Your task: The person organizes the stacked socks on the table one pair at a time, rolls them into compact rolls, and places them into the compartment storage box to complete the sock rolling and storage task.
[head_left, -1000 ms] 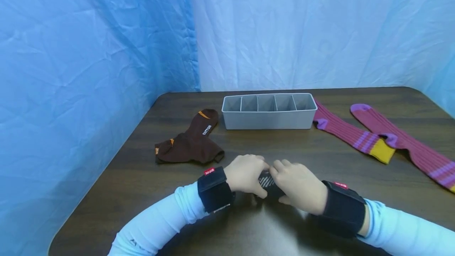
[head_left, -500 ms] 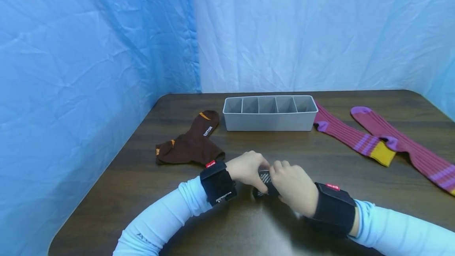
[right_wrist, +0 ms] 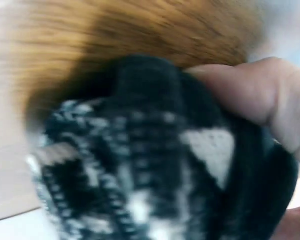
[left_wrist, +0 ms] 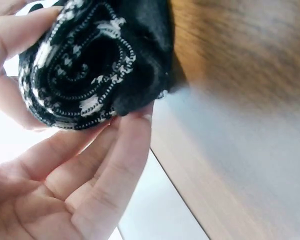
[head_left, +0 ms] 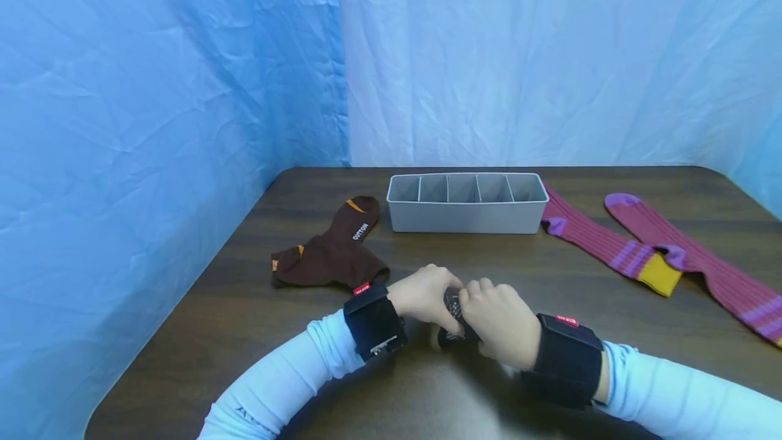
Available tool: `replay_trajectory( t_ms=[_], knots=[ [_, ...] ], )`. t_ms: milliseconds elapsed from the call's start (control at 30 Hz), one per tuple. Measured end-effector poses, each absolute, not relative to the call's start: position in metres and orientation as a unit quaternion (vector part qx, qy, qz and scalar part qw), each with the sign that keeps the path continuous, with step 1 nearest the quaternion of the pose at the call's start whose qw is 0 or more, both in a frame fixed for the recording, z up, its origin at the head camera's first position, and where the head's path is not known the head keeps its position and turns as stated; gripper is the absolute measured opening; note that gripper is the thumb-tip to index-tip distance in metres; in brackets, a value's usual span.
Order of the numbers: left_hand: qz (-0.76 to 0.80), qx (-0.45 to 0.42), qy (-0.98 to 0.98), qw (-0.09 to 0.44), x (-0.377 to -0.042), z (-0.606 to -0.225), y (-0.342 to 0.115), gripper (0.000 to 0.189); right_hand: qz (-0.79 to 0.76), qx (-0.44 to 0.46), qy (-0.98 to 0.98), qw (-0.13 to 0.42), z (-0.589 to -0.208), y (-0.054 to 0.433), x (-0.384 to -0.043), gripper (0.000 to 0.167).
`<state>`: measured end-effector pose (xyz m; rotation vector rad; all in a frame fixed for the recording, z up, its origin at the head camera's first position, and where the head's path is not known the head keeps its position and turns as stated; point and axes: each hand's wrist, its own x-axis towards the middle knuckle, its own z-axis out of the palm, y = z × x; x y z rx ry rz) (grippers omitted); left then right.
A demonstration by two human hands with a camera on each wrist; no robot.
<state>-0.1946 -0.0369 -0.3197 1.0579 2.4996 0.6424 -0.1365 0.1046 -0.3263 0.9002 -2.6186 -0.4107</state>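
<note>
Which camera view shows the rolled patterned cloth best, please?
Left wrist: the cloth shows its coiled end close and clearly. Right wrist: close too, but blurred. Head: only a small part, between left hand and right hand.

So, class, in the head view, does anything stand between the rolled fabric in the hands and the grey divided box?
Nothing visible, apart from the left hand and right hand gripping the rolled fabric: bare tabletop leads to the grey box. The brown socks lie off to the left, the striped socks to the right.

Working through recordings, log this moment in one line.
left hand: holds patterned knit roll; right hand: holds it; gray organizer: beyond hands
</note>
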Motion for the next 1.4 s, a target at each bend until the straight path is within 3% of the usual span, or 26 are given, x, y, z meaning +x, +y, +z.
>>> replay_trajectory(
  t_ms=[167, 367, 433, 633, 733, 933, 1033, 1167, 1233, 1267, 1400],
  knots=[
    [0.229, 0.401, 0.870, 0.173, -0.198, -0.318, -0.041, 0.039, -0.146, 0.330, -0.917, 0.171, -0.326, 0.108, -0.141, 0.053],
    [0.270, 0.397, 0.854, 0.202, -0.213, -0.295, -0.057, 0.044, -0.066, 0.336, -0.932, 0.120, -0.310, 0.123, -0.151, 0.046],
    [0.301, 0.361, 0.869, 0.156, -0.226, -0.282, -0.066, 0.038, -0.030, 0.331, -0.935, 0.121, -0.298, 0.132, -0.158, 0.046],
    [0.380, 0.201, 0.902, -0.050, -0.271, -0.258, -0.091, 0.026, 0.056, 0.261, -0.956, 0.124, -0.244, 0.167, -0.191, 0.041],
    [0.396, 0.129, 0.904, -0.094, -0.288, -0.260, -0.097, 0.027, 0.091, 0.205, -0.970, 0.089, -0.221, 0.185, -0.212, 0.042],
    [0.415, 0.019, 0.906, -0.078, -0.314, -0.284, -0.098, 0.033, 0.118, 0.112, -0.985, 0.059, -0.207, 0.211, -0.253, 0.048],
    [0.423, 0.009, 0.901, -0.099, -0.363, -0.328, -0.106, 0.036, 0.140, 0.076, -0.986, 0.053, -0.212, 0.215, -0.269, 0.056],
    [0.411, 0.015, 0.901, -0.136, -0.461, -0.410, -0.124, 0.043, 0.181, 0.033, -0.982, 0.053, -0.220, 0.213, -0.279, 0.066],
    [0.411, 0.007, 0.904, -0.118, -0.470, -0.418, -0.125, 0.043, 0.199, 0.018, -0.979, 0.049, -0.221, 0.211, -0.282, 0.068],
    [0.409, 0.007, 0.903, -0.133, -0.474, -0.423, -0.125, 0.041, 0.207, 0.012, -0.977, 0.049, -0.221, 0.211, -0.284, 0.069],
    [0.447, 0.000, 0.887, -0.114, -0.451, -0.411, -0.117, 0.036, 0.230, -0.006, -0.971, 0.065, -0.225, 0.210, -0.290, 0.068]
  ],
)
